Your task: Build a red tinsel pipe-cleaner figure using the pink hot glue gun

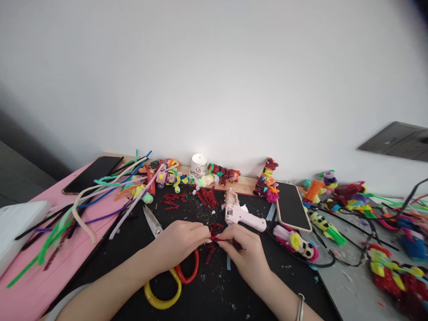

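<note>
My left hand [182, 243] and my right hand [246, 250] meet over the black mat, both pinching a small red glittery pipe cleaner piece [214, 236]. Fingertips cover part of it. Beneath my left wrist lies a pair of scissors [163, 301], its yellow and red handles toward me and its blades pointing away to the left. Just beyond my right hand a white glue gun [245, 218] rests on its side, its nozzle end crusted. Cut red tinsel pieces [207, 197] lie in small groups behind my hands.
Loose pipe cleaners [80, 209] spread over a pink board [36, 272] at left, by a dark phone [92, 174]. At the back stand a white paper cup [199, 165] and a red pipe cleaner figure [266, 180]. A white-edged phone [291, 207], several figures [327, 227] and cables are at right.
</note>
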